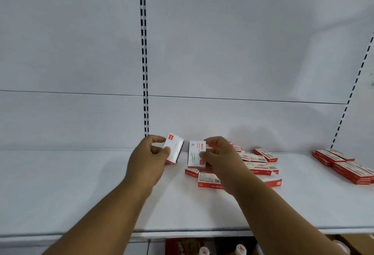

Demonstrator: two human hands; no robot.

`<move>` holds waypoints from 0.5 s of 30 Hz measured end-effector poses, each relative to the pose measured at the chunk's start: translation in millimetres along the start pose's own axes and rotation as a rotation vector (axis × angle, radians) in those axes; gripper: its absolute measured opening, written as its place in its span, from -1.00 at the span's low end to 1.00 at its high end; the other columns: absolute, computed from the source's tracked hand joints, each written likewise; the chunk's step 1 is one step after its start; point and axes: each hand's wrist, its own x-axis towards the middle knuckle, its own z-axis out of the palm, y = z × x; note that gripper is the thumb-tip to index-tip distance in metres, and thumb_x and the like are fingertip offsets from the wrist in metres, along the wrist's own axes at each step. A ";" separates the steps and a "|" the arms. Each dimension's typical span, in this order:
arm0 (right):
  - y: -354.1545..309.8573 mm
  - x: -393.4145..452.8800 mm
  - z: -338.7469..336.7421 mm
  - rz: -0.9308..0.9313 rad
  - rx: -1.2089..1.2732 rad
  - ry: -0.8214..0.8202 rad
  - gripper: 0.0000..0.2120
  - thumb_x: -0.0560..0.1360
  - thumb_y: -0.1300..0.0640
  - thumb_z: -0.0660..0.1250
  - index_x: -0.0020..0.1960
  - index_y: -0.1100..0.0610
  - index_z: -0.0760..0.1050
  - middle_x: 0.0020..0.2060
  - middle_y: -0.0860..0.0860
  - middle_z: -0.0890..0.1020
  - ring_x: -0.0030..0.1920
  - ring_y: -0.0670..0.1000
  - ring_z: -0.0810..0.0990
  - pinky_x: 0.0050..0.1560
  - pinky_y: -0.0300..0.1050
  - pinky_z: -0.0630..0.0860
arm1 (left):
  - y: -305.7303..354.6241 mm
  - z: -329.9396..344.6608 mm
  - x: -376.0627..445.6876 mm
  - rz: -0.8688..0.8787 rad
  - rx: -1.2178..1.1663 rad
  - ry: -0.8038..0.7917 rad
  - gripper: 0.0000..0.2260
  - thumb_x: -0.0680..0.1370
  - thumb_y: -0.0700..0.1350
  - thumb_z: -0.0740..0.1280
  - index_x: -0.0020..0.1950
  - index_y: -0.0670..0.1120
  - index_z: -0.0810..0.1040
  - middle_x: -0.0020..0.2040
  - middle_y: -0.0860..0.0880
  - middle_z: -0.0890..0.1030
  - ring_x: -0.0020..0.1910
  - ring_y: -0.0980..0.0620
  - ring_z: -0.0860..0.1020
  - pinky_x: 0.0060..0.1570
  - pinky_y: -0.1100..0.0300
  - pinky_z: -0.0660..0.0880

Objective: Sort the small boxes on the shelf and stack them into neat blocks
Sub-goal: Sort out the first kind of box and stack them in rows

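The fingers [162,139] of the left hand [148,158] are curled round a small white box [174,147], pinched between thumb and fingertips and held clear of the shelf [81,183]; those of the right hand [219,156] are clamped in the same way on a second white box [196,153], held upright just beside the first, with a narrow gap between them. Below and to the right, loose red boxes [257,166] are scattered on the shelf, and a neater block of red boxes [344,165] lies well apart at the far right. Since each box is gripped only at its edges, a slip is judged likely if the two are pressed together askew. The loose pile under the right forearm could also be knocked or pushed out of order, and a crooked base would spoil any block built on it.
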 end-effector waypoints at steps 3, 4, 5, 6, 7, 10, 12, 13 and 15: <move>3.5 8.3 29.5 -0.013 -0.287 -0.043 -0.84 0.50 0.21 0.40 -0.01 0.01 0.48 -0.08 0.08 0.69 -0.19 0.01 0.72 -0.20 0.01 0.68 | -13.3 -29.0 2.9 0.006 0.222 0.018 -0.85 0.50 -0.09 0.37 -0.02 0.16 0.51 -0.20 0.13 0.66 -0.26 0.13 0.63 -0.25 0.15 0.52; 5.0 11.2 38.3 -0.023 -0.379 -0.063 -0.84 0.50 0.20 0.40 -0.03 0.00 0.47 -0.07 0.08 0.69 -0.21 -0.01 0.71 -0.28 -0.06 0.67 | -18.8 -35.3 3.1 -0.001 0.292 0.020 -0.88 0.50 -0.09 0.36 -0.05 0.14 0.51 -0.21 0.13 0.66 -0.27 0.15 0.61 -0.30 0.20 0.47; 6.6 14.0 46.2 -0.027 -0.456 -0.077 -0.85 0.50 0.18 0.39 -0.03 -0.01 0.46 -0.05 0.08 0.69 -0.20 0.00 0.70 -0.34 -0.12 0.65 | -24.2 -39.8 3.3 -0.003 0.360 0.023 -0.91 0.49 -0.08 0.37 -0.09 0.12 0.51 -0.21 0.13 0.66 -0.27 0.17 0.59 -0.34 0.23 0.41; 7.9 16.3 53.2 -0.029 -0.524 -0.087 -0.86 0.50 0.16 0.39 -0.01 -0.01 0.46 -0.03 0.08 0.68 -0.17 0.02 0.70 -0.34 -0.13 0.65 | -28.8 -43.4 3.6 0.000 0.422 0.023 -0.92 0.48 -0.07 0.37 -0.12 0.11 0.51 -0.19 0.12 0.65 -0.25 0.16 0.58 -0.36 0.26 0.36; 8.8 18.1 59.1 -0.040 -0.600 -0.090 -0.87 0.50 0.13 0.37 0.02 0.00 0.47 -0.02 0.07 0.66 -0.13 0.04 0.69 -0.28 -0.09 0.66 | -32.9 -45.8 4.4 0.003 0.472 0.027 -0.92 0.48 -0.06 0.37 -0.13 0.10 0.50 -0.17 0.11 0.64 -0.22 0.14 0.57 -0.36 0.28 0.33; 10.0 22.9 69.5 -0.158 -0.992 -0.060 -0.81 0.50 0.04 0.28 0.11 0.01 0.50 0.00 0.04 0.66 -0.05 0.07 0.63 -0.04 0.01 0.62 | -36.0 -48.8 7.0 0.023 0.566 0.049 -0.95 0.47 -0.01 0.37 -0.14 0.10 0.52 -0.16 0.10 0.62 -0.19 0.09 0.52 -0.36 0.29 0.28; 11.6 23.2 70.8 -0.230 -1.236 0.000 -0.74 0.49 -0.03 0.27 0.14 -0.01 0.50 0.03 0.02 0.65 0.04 0.09 0.57 0.11 0.01 0.50 | -33.4 -46.8 8.4 0.059 0.648 0.036 -0.94 0.47 0.02 0.37 -0.15 0.08 0.52 -0.17 0.11 0.60 -0.20 0.08 0.50 -0.32 0.24 0.30; 13.1 23.6 70.4 -0.252 -1.296 0.020 -0.72 0.48 -0.06 0.28 0.16 -0.01 0.49 0.05 0.02 0.64 0.10 0.10 0.53 0.15 0.02 0.44 | -31.1 -45.2 9.1 0.077 0.698 0.026 -0.93 0.46 0.02 0.37 -0.16 0.06 0.53 -0.16 0.11 0.59 -0.18 0.07 0.50 -0.29 0.22 0.31; 16.2 23.1 68.1 -0.278 -1.321 0.041 -0.67 0.48 -0.11 0.31 0.18 -0.01 0.47 0.06 0.01 0.62 0.16 0.11 0.47 0.18 0.07 0.35 | -26.1 -42.0 9.9 0.111 0.806 -0.001 -0.92 0.42 0.01 0.38 -0.16 0.03 0.55 -0.14 0.07 0.59 -0.15 0.04 0.53 -0.25 0.21 0.35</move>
